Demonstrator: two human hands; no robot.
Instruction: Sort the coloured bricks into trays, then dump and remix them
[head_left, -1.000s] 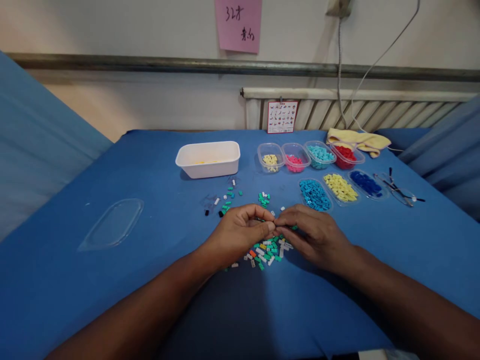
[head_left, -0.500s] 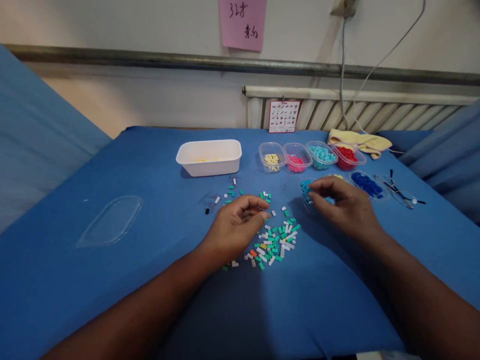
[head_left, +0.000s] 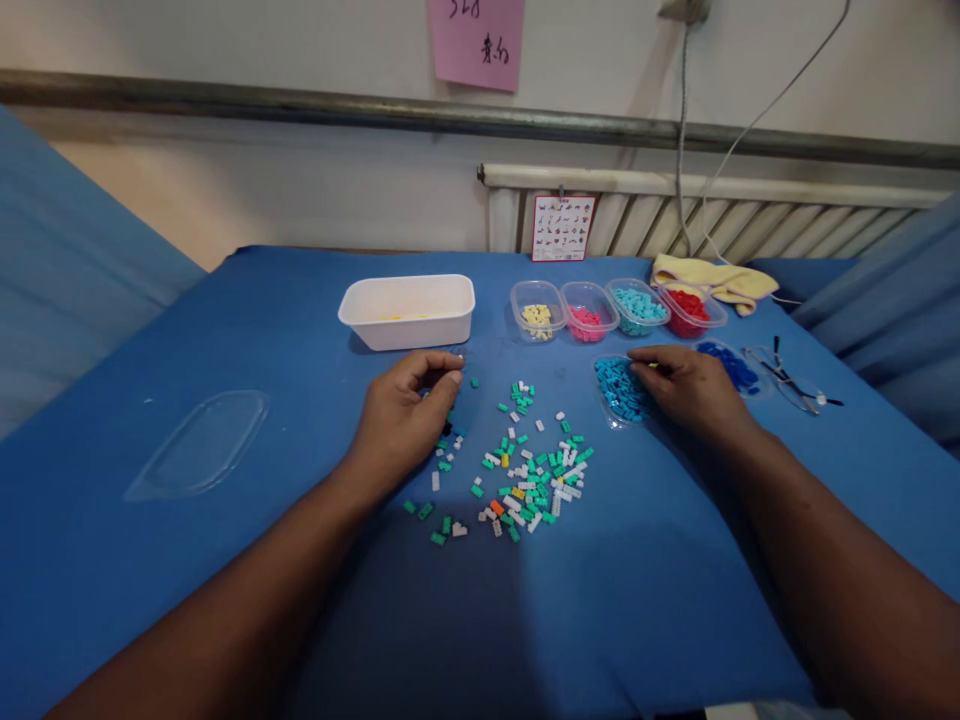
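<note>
My left hand (head_left: 409,415) is closed in a pinch at the left side of a loose spread of small toy building bricks (head_left: 536,485), mostly green and white. Whatever its fingertips hold, if anything, is too small to make out. A white brick (head_left: 460,354) shows just beyond the fingertips. My right hand (head_left: 694,390) has thumb and forefinger together at the right rim of a clear tub of medium-blue bricks (head_left: 619,388). I cannot see what lies between them. That hand partly covers another tub behind it, where a bit of yellow shows.
A white bin (head_left: 409,325) stands at the back. Beside it run clear tubs of cream (head_left: 538,318), pink (head_left: 587,322), turquoise (head_left: 637,308) and red bricks (head_left: 688,308). Dark-blue bricks (head_left: 726,365), glasses (head_left: 787,380) and a yellow cloth (head_left: 712,282) are right; a clear lid (head_left: 202,440) lies left.
My left hand has moved left, off the middle of the spread, uncovering more bricks. My right hand has shifted slightly right, from above the medium-blue tub to its right rim.
</note>
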